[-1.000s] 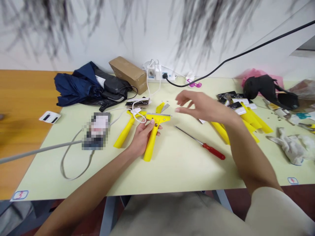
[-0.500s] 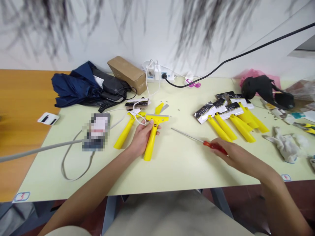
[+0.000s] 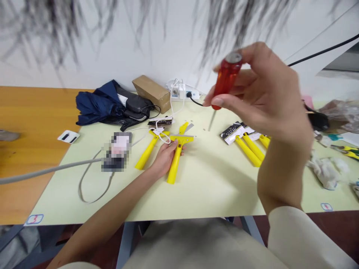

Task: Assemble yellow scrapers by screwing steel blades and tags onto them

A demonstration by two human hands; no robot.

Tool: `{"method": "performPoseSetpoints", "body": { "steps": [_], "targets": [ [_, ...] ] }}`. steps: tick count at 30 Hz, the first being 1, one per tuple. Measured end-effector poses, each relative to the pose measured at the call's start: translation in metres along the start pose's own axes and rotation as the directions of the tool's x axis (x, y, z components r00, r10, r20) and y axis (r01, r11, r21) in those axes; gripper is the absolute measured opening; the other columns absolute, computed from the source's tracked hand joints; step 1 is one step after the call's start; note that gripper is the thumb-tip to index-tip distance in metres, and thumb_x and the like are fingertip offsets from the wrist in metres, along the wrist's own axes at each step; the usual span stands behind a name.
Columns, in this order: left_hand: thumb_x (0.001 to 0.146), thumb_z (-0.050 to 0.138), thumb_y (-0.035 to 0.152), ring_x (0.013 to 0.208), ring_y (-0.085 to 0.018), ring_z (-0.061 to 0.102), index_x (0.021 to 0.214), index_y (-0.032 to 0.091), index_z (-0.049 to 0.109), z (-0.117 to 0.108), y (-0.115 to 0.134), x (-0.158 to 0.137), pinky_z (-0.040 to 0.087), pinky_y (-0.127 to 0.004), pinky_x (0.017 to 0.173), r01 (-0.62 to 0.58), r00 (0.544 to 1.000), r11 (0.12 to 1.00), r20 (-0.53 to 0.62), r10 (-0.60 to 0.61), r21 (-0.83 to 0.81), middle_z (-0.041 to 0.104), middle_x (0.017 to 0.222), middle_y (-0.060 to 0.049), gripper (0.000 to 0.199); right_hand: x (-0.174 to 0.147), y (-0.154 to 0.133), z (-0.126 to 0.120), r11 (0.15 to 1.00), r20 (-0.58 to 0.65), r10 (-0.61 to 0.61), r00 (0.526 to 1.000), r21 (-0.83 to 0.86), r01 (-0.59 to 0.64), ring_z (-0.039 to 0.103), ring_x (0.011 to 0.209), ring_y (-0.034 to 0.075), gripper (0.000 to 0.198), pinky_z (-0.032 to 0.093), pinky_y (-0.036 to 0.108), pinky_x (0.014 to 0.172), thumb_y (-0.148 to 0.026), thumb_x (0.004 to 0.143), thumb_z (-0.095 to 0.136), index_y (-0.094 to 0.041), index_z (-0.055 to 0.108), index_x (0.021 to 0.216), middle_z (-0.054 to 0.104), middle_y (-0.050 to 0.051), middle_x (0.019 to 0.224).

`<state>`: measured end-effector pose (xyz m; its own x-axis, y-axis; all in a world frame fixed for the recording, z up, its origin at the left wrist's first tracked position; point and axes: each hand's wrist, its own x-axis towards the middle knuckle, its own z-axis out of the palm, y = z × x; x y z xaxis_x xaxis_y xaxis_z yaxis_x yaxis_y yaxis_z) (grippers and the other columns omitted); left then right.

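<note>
My left hand (image 3: 165, 158) is closed around the neck of a yellow scraper (image 3: 174, 164), whose wide head with a metal blade edge points away from me. High above the table, near the camera, my right hand (image 3: 269, 93) grips a screwdriver (image 3: 226, 80) by its red handle. Its thin shaft slants down, with the tip apart from the scraper. Left of my left hand lies a second yellow scraper (image 3: 146, 153). Just behind the held one, a loose yellow piece (image 3: 183, 127) lies beside a grey blade (image 3: 190, 127) and some tiny bits.
Several tagged yellow scrapers (image 3: 248, 149) lie to the right, partly behind my right arm. A white cable (image 3: 159, 130) loops close to my left hand. A cardboard box (image 3: 153, 91), dark blue cloth (image 3: 97, 104), power strip (image 3: 182, 91) and white glove (image 3: 325, 172) surround the work area.
My right hand has risen from the table with the screwdriver and turned it from nearly flat to tip-down. My left hand still holds the scraper. The view has shifted slightly.
</note>
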<state>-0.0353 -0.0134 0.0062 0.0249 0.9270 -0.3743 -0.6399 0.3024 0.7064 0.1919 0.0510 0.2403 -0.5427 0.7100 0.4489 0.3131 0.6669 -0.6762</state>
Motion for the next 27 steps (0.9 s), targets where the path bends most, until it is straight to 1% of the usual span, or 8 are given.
{"method": "performPoseSetpoints", "body": {
  "steps": [3, 7, 9, 11, 14, 16, 23, 27],
  "targets": [
    [0.09, 0.091, 0.03, 0.098, -0.021, 0.076, 0.107, 0.016, 0.067, 0.0, 0.0, -0.001, 0.062, -0.029, 0.073, 0.0, 1.0, 1.0, 0.008, 0.0, -0.003, 0.072, 0.115, -0.008, 0.033, 0.012, 0.013, 0.028, 0.993, -0.06, -0.006, 0.998, 0.119, 0.014, 0.08, 0.111, 0.03, 0.057, 0.073, 0.048, 0.094, -0.054, 0.097, 0.084, -0.049, 0.057, 0.147, 0.062, -0.005, 0.158],
    [0.089, 0.092, 0.029, 0.099, -0.021, 0.076, 0.104, 0.017, 0.066, 0.0, 0.0, -0.001, 0.061, -0.029, 0.072, 0.004, 1.0, 1.0, -0.003, -0.004, -0.023, 0.071, 0.114, -0.007, 0.033, 0.016, 0.029, 0.044, 0.983, -0.029, -0.019, 0.999, 0.18, 0.024, 0.079, 0.118, 0.028, 0.062, 0.073, 0.042, 0.095, -0.061, 0.101, 0.077, -0.047, 0.051, 0.156, 0.044, -0.004, 0.176],
    [0.089, 0.093, 0.029, 0.099, -0.021, 0.076, 0.101, 0.018, 0.064, -0.001, 0.0, 0.0, 0.061, -0.029, 0.072, 0.009, 1.0, 0.999, -0.01, -0.01, -0.033, 0.071, 0.113, -0.006, 0.034, 0.015, 0.036, 0.044, 0.977, 0.009, -0.055, 0.998, 0.206, 0.052, 0.078, 0.119, 0.027, 0.057, 0.072, 0.042, 0.098, -0.058, 0.104, 0.076, -0.043, 0.054, 0.154, 0.043, -0.003, 0.177],
    [0.089, 0.093, 0.029, 0.096, -0.02, 0.075, 0.101, 0.019, 0.063, -0.003, 0.001, 0.0, 0.061, -0.029, 0.072, 0.013, 1.0, 0.999, -0.015, -0.014, -0.033, 0.071, 0.111, -0.005, 0.034, 0.014, 0.04, 0.039, 0.977, 0.067, -0.066, 0.996, 0.206, 0.051, 0.077, 0.123, 0.029, 0.056, 0.071, 0.044, 0.101, -0.058, 0.105, 0.073, -0.045, 0.052, 0.155, 0.053, -0.002, 0.17],
    [0.09, 0.092, 0.03, 0.095, -0.019, 0.074, 0.102, 0.018, 0.064, -0.003, 0.002, -0.001, 0.06, -0.029, 0.073, 0.011, 1.0, 1.0, -0.023, -0.011, -0.011, 0.07, 0.11, -0.006, 0.032, 0.013, 0.044, 0.034, 0.984, 0.135, -0.023, 0.991, 0.179, -0.001, 0.076, 0.126, 0.032, 0.063, 0.07, 0.047, 0.101, -0.062, 0.104, 0.071, -0.051, 0.045, 0.16, 0.069, -0.002, 0.153],
    [0.091, 0.091, 0.031, 0.098, -0.02, 0.074, 0.104, 0.018, 0.064, -0.002, 0.003, -0.002, 0.059, -0.029, 0.073, 0.015, 1.0, 1.0, -0.027, -0.015, 0.003, 0.07, 0.112, -0.007, 0.032, 0.014, 0.046, 0.035, 0.984, 0.128, 0.011, 0.992, 0.177, -0.034, 0.077, 0.124, 0.032, 0.063, 0.07, 0.046, 0.099, -0.062, 0.103, 0.072, -0.05, 0.046, 0.159, 0.072, 0.0, 0.146],
    [0.091, 0.091, 0.033, 0.097, -0.021, 0.073, 0.104, 0.017, 0.066, 0.0, 0.003, -0.003, 0.059, -0.03, 0.074, 0.013, 0.999, 0.999, -0.034, -0.012, 0.03, 0.071, 0.109, -0.007, 0.032, 0.018, 0.045, 0.051, 0.979, 0.106, 0.084, 0.991, 0.176, -0.102, 0.076, 0.123, 0.031, 0.06, 0.07, 0.047, 0.103, -0.058, 0.104, 0.073, -0.048, 0.047, 0.156, 0.068, -0.001, 0.149],
    [0.091, 0.091, 0.033, 0.097, -0.02, 0.073, 0.106, 0.017, 0.067, -0.001, 0.003, -0.002, 0.059, -0.03, 0.073, 0.014, 1.0, 0.999, -0.028, -0.013, 0.029, 0.072, 0.117, -0.009, 0.032, 0.017, 0.043, 0.051, 0.978, 0.131, 0.052, 0.99, 0.193, -0.077, 0.076, 0.123, 0.027, 0.056, 0.069, 0.045, 0.104, -0.055, 0.107, 0.069, -0.045, 0.047, 0.157, 0.061, -0.002, 0.16]
  ]
}}
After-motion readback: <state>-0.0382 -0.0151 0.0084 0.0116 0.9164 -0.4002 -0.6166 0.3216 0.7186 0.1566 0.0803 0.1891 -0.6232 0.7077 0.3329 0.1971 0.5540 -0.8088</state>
